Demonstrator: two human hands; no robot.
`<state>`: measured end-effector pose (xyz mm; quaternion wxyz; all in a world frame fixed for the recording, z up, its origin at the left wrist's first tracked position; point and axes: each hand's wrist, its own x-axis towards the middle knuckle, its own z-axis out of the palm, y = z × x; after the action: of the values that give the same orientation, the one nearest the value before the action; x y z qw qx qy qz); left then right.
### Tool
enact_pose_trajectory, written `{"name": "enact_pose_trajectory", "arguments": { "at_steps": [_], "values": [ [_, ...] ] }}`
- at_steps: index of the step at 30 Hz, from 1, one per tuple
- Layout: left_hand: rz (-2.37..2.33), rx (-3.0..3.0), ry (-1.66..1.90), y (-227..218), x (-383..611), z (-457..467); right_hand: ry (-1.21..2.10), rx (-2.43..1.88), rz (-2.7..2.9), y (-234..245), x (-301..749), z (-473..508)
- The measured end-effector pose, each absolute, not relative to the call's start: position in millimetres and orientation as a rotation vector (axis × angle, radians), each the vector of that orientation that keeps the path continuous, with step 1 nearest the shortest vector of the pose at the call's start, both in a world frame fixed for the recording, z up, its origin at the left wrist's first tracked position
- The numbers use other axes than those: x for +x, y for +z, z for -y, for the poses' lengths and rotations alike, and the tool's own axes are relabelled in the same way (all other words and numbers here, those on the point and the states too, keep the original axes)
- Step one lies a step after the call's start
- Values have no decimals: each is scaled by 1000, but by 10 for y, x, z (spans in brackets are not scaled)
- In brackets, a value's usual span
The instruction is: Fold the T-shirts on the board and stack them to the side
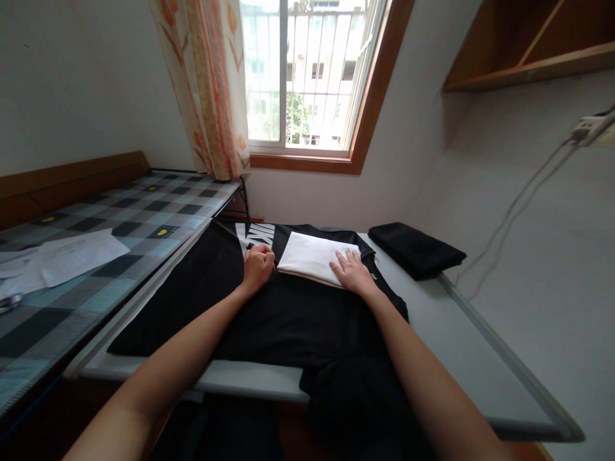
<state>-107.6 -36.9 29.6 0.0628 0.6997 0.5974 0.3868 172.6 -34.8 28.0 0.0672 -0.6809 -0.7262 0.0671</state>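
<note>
A black T-shirt (pixel 288 320) with white lettering lies spread on the light-coloured table, and part of it hangs over the near edge. On the shirt rests a flat white rectangle (pixel 312 253), like a board or a stack of sheets. My right hand (pixel 354 272) lies on its right side with fingers spread. Beside its left edge is my left hand (pixel 258 266), closed in a fist over the shirt near the lettering. A small dark bit shows at the fist's top, but what the fingers hold, if anything, is hidden.
A folded black cloth (pixel 416 250) lies at the table's (pixel 485 346) far right. To the left, a bed with a checked cover (pixel 144 224) holds loose papers (pixel 72 256). Behind are a window and a curtain (pixel 216 89); cables hang along the right wall.
</note>
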Motion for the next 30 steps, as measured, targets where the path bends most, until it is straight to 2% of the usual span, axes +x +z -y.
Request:
{"name": "enact_pose_trajectory", "arguments": {
  "at_steps": [12, 17, 23, 30],
  "values": [
    [-1808, 2004, 1287, 265, -1058, 329, 194, -2028, 2177, 265, 1732, 345],
    [-1855, 1968, 1182, 276, -1059, 345, 140, -1958, 2147, 245, 1736, 347],
    [-1894, 1951, 1131, 271, -1092, 334, -163, -1828, 1741, 322, 1922, 293],
    [-1915, 1918, 1072, 277, -1090, 303, -204, -1757, 1550, 326, 2097, 264]
  ]
}}
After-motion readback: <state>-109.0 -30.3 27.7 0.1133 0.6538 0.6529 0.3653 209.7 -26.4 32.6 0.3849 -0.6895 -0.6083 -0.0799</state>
